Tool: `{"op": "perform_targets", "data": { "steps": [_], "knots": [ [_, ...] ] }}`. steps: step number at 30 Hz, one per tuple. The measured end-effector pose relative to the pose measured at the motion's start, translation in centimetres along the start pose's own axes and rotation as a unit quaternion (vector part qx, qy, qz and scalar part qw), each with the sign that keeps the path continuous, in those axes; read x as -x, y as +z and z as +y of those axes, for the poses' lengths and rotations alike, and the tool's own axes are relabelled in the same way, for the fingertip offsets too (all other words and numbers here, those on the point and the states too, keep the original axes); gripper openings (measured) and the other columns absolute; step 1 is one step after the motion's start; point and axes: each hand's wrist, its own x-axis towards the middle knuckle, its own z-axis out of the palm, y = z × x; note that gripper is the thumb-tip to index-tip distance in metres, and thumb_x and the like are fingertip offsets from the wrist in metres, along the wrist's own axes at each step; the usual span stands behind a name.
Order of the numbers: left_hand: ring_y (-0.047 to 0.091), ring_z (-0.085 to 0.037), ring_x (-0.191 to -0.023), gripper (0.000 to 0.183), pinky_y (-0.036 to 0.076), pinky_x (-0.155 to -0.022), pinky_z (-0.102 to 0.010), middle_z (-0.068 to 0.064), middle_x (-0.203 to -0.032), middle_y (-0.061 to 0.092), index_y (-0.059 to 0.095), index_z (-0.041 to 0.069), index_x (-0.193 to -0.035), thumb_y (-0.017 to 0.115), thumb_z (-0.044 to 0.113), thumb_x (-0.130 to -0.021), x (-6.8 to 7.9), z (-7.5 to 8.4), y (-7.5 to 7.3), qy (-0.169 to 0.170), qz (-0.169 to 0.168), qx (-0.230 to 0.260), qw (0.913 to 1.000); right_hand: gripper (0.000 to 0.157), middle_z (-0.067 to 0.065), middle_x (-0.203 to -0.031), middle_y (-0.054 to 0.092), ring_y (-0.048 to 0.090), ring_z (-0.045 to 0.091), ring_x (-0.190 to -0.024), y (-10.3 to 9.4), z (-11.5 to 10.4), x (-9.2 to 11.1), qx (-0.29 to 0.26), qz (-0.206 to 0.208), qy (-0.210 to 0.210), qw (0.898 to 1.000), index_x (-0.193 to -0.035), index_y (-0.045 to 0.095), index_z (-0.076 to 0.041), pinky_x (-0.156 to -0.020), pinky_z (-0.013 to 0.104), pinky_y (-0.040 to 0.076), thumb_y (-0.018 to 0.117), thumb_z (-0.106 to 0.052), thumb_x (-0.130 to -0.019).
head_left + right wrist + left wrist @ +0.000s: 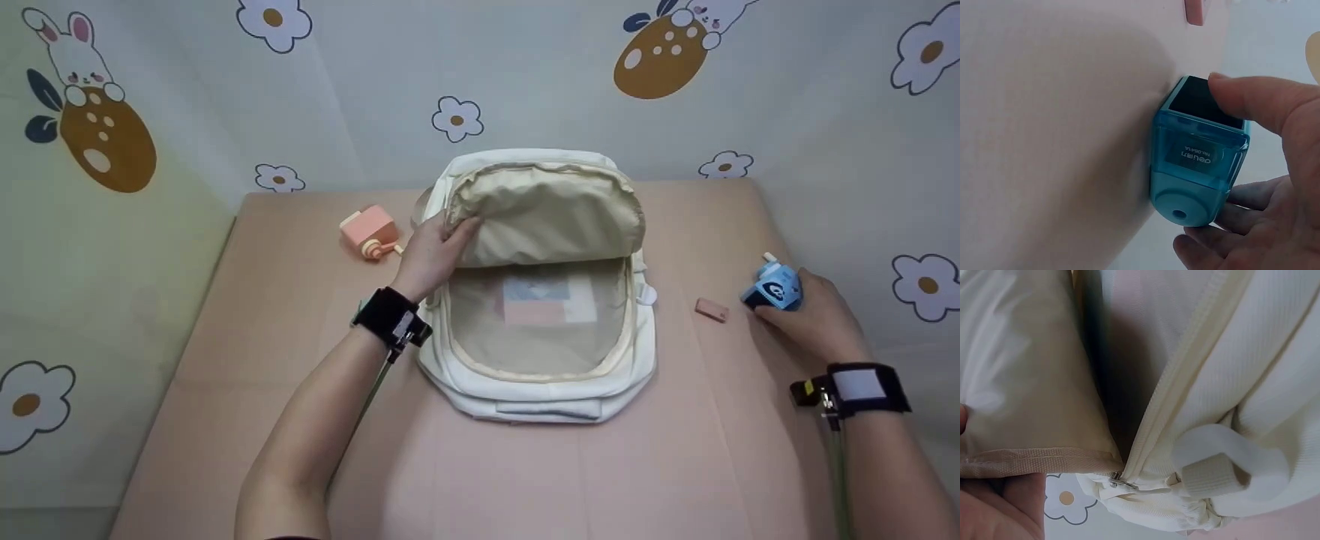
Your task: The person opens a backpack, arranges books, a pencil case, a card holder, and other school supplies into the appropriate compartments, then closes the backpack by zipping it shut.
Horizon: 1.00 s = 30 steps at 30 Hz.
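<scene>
A white backpack (pixel 634 367) lies on the table, its front panel unzipped and folded back as a flap (pixel 555 217) with a beige lining. My left hand (pixel 435 255) pinches the flap's left edge between thumb and fingers. The left wrist view shows the flap's taped border (pixel 1044 460) over those fingers. Out to the right, my right hand (pixel 825 319) grips a blue crank pencil sharpener (pixel 1193 154), thumb on its dark end and fingers around the opposite side. Behind the sheer inner panel of the backpack, pink, blue and white flat shapes show faintly.
A small pink block like an eraser (pixel 711 310) lies between the backpack and my right hand. Left of the backpack sits a pink crank pencil sharpener (pixel 371 229). A patterned cloth backdrop (pixel 375 97) rises behind the table (pixel 285 315).
</scene>
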Motion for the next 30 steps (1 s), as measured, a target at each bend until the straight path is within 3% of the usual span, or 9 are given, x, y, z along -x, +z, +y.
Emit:
{"op": "perform_targets", "data": {
  "steps": [3,9,15,20,25,30],
  "knots": [
    [0.051,-0.018,-0.069,0.042,0.042,-0.064,-0.035,0.000,-0.075,0.051,0.069,0.012,-0.116,0.059,0.050,-0.101,0.0,-0.1,0.0,0.000,0.001,-0.002,1.0000,0.084,0.044,-0.128,0.044,0.046,0.059,-0.117,0.2,0.0,-0.2,0.002,0.010,-0.011,1.000,-0.140,0.032,0.022,-0.096,0.071,0.041,0.072,-0.037,-0.095],
    [0.046,-0.016,-0.061,0.039,0.040,-0.057,-0.033,0.002,-0.069,0.046,0.068,0.013,-0.109,0.060,0.050,-0.101,0.0,-0.1,0.0,-0.001,0.001,0.002,1.0000,0.094,0.048,-0.137,0.038,0.041,0.063,-0.124,0.0,-0.1,-0.4,-0.005,-0.001,0.009,1.000,-0.147,0.021,0.022,-0.101,0.073,0.036,0.073,-0.037,-0.095],
    [0.050,-0.016,-0.065,0.041,0.044,-0.060,-0.034,0.000,-0.073,0.053,0.069,0.014,-0.123,0.060,0.048,-0.102,-0.1,-0.1,0.2,0.009,-0.005,0.013,0.9999,0.100,0.049,-0.140,0.035,0.038,0.064,-0.126,0.0,-0.2,-0.2,-0.005,0.015,0.026,1.000,-0.150,0.017,0.021,-0.101,0.074,0.034,0.074,-0.039,-0.093],
    [0.053,-0.018,-0.068,0.042,0.046,-0.063,-0.035,-0.002,-0.078,0.057,0.067,0.014,-0.128,0.060,0.046,-0.102,0.0,-0.1,0.2,0.008,-0.009,0.014,0.9998,0.099,0.047,-0.143,0.035,0.038,0.064,-0.128,-0.3,-1.2,0.1,-0.013,0.052,0.022,0.998,-0.152,0.018,0.018,-0.102,0.074,0.033,0.076,-0.033,-0.090],
    [0.052,-0.017,-0.066,0.042,0.046,-0.060,-0.033,-0.002,-0.079,0.060,0.066,0.015,-0.129,0.060,0.046,-0.102,0.1,0.0,0.1,0.006,-0.010,0.020,0.9997,0.092,0.043,-0.142,0.040,0.044,0.060,-0.125,-0.9,-4.6,1.0,-0.017,0.101,-0.027,0.994,-0.153,0.024,0.015,-0.100,0.073,0.036,0.078,-0.023,-0.088],
    [0.042,-0.013,-0.058,0.036,0.038,-0.054,-0.030,0.003,-0.069,0.046,0.068,0.012,-0.110,0.060,0.047,-0.102,-0.1,0.1,0.0,0.005,-0.009,0.005,0.9999,0.089,0.033,-0.143,0.047,0.048,0.049,-0.124,-1.0,-10.5,3.5,-0.034,0.159,-0.143,0.976,-0.152,0.036,0.007,-0.099,0.066,0.040,0.085,-0.009,-0.080]
  ]
}}
